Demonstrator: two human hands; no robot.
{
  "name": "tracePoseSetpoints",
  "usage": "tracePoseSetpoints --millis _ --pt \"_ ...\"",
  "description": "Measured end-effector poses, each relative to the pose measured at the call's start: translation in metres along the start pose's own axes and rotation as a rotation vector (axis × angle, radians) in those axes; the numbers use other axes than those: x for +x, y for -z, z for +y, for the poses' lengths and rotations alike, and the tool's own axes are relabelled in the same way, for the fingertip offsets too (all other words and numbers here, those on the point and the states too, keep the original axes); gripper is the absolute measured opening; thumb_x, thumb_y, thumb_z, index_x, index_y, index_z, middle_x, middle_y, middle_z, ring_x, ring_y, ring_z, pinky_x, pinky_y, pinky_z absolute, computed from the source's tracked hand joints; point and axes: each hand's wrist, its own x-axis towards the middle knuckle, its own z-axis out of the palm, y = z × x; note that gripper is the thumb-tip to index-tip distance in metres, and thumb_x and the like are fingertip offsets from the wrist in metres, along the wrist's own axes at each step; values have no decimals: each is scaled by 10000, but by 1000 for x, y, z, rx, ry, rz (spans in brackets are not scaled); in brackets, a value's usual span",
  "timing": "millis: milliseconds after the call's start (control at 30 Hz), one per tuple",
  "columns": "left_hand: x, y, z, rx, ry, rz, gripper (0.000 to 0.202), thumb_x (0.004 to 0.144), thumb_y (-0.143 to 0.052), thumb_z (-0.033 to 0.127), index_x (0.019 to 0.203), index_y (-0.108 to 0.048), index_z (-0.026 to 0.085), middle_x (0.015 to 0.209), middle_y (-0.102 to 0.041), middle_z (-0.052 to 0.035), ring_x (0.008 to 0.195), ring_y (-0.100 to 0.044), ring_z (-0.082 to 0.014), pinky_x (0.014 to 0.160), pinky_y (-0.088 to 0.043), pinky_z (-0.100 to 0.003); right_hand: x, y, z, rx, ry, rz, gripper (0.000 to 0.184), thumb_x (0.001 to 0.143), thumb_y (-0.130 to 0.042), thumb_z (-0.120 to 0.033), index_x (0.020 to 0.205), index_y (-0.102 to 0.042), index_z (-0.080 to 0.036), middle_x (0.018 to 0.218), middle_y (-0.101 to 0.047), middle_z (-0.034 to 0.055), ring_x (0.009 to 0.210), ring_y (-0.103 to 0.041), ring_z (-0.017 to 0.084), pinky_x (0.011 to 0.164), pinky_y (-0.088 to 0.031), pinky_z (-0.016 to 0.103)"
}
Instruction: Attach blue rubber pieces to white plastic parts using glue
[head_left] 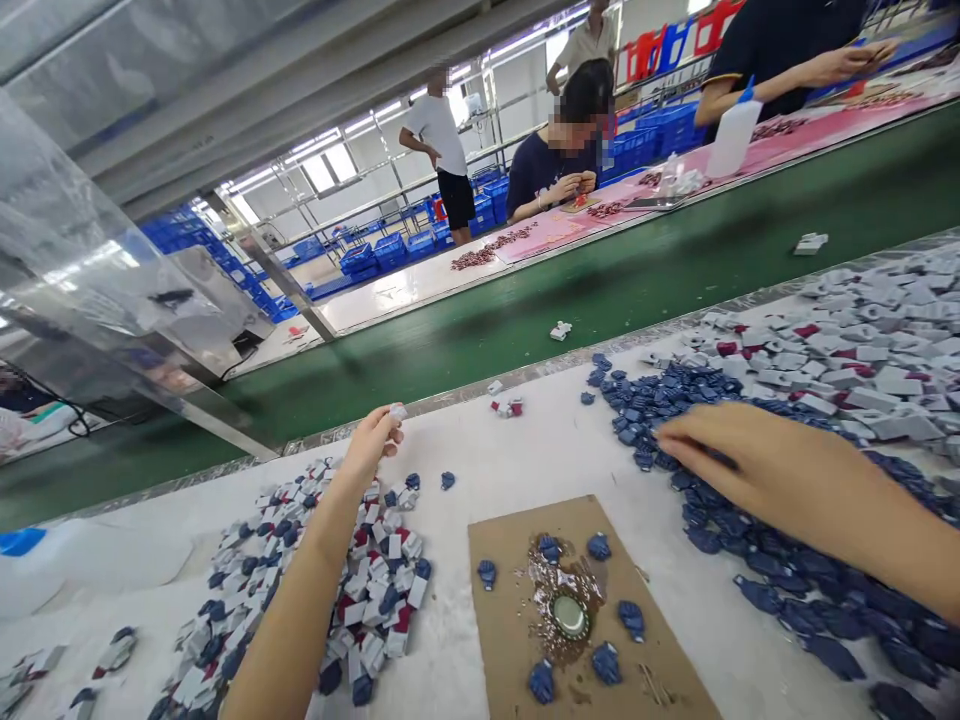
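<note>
Pile of blue parts (772, 560) at right, slanting from far left to near right, under the nearer right hand (720, 450), digits drawn together, hold impossible to tell; well right of left hand (371, 440), pinched on a pale part (398, 411).

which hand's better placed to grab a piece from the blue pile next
Likely the right: the right hand is at the blue pile, while the left hand is left of it, holding a small pale piece.
</note>
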Motion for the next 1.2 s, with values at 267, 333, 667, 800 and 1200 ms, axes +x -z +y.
tracePoseSetpoints --millis 267,333,667,800,1200 --pt "-182 6 -36 -808 278 -336 430 693 -653 384 1016 -738 114 758 -423 8 520 -296 -47 386 -207 -149 123 -47 -18 -371 -81 -256 249 938 -599 -363 1037 -651 -140 1026 -672 62 920 -647 189 826 -540 405" --pt "-208 14 -39 -980 331 -378 417 707 -673 393 1013 -757 123 760 -434 3 532 -313 -47 397 -224 -142 122 -54 -21 -384 -85 -251 264 948 -589 -362 1109 -632 -157 1104 -654 67 947 -642 183 840 -544 399" --pt "-229 -3 -57 -1010 316 -41 325 621 -884 365 893 -787 215 909 -648 -48 787 -604 -138 508 -473 -145 71 -47 -48 -66 103 -204 199 949 -558 -330 941 -675 -169 899 -717 57 833 -668 175 777 -508 315" --pt "-234 -37 -80 -1014 435 -24 435 480 -943 402 832 -793 193 785 -685 -38 665 -573 -90 464 -422 -111 7 -47 -70 99 228 -279 300 956 -485 -469 980 -668 -232 805 -730 34 701 -668 166 629 -481 263" --pt "-243 -56 -71 -1018 391 -136 354 522 -932 329 786 -766 162 701 -696 -15 577 -538 -71 438 -417 -123 -41 -77 -100 201 546 -286 500 1012 -282 -528 643 -423 -221 592 -552 8 526 -522 147 494 -345 251"
